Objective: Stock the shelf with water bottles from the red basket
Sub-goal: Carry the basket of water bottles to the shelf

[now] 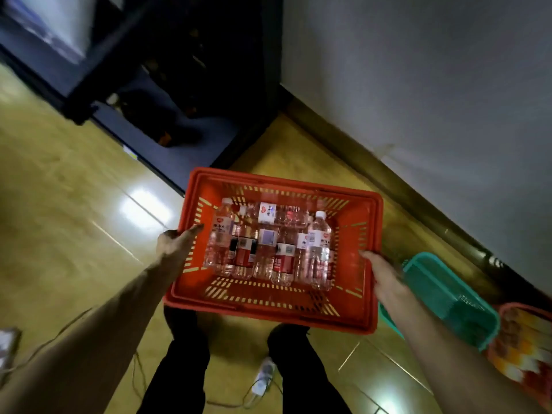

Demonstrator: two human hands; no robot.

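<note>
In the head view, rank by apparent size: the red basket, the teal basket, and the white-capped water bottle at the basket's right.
1. red basket, clearly largest.
2. teal basket, smaller, though partly hidden by the right arm, so its full extent is unsure.
3. white-capped water bottle, smallest.

Person: both forearms bare, no sleeves in view, left hand (pixel 174 242) and right hand (pixel 385 274) ungloved, black trousers (pixel 179 369) on both legs.
</note>
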